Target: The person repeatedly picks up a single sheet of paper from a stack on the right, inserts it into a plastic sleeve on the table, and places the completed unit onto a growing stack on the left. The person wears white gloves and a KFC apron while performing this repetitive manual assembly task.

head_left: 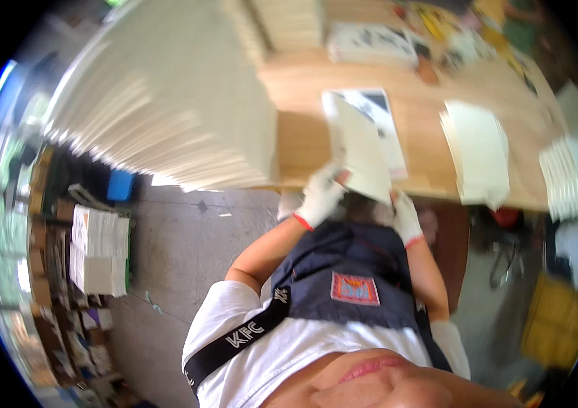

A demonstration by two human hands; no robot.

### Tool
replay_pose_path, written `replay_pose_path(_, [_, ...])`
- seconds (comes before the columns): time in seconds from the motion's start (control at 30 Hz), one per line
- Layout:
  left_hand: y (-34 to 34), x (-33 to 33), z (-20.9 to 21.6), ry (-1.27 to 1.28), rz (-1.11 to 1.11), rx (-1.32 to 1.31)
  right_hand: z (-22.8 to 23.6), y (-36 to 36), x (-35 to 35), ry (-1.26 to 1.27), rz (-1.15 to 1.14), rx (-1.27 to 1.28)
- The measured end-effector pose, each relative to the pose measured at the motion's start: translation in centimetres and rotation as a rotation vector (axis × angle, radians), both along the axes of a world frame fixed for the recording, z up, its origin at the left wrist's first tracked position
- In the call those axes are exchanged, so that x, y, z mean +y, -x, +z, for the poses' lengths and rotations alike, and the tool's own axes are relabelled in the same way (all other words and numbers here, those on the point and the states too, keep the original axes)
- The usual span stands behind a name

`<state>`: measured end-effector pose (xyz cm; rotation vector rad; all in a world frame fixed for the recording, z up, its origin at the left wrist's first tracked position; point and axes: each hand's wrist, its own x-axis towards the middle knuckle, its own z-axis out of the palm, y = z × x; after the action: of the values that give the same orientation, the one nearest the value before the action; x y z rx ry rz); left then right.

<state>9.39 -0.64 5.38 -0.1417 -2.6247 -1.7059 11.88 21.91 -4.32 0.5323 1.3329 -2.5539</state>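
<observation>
At the near edge of the wooden table (295, 146), a cream sheet of paper or thin card (360, 153) lies tilted between my hands. My left hand (323, 197), in a white glove with a red cuff, pinches its near left side. Gloved the same way, my right hand (404, 216) has its fingers closed at the sheet's near right corner. Partly beneath the sheet is a white printed sheet (392, 132) with dark pictures; the cream sheet hides much of it. Motion blurs the fingertips a little.
A tall pile of cream sheets (180, 88) fills the table's left side. Right of my hands lie a smaller cream stack (479, 153) and a fanned stack (564, 177). Printed sheets (370, 44) and loose clutter stand farther back. Bundled paper (98, 251) sits on the floor at left.
</observation>
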Motion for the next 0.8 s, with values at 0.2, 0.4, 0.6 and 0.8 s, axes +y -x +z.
replay_pose_path(0.2, [-5.2, -5.9, 22.1, 0.333, -0.223, 0.596, 15.2, 3.5, -3.7, 0.046, 0.264, 0.478])
replay_pose_path(0.4, [-5.4, -16.7, 34.1, 0.07, 0.329, 1.032, 38.9, 9.6, -12.2, -0.744, 0.237, 1.241])
replay_pose_path(0.6, [-0.6, -29.9, 39.8, 1.01, 0.601, 0.675, 44.0, 12.2, -23.1, -0.317, 0.573, 0.911])
replay_pose_path(0.8, [0.0, -27.0, 26.8, -0.126, 0.711, 0.664, 39.2, 10.9, -16.2, -0.326, 0.584, 0.924])
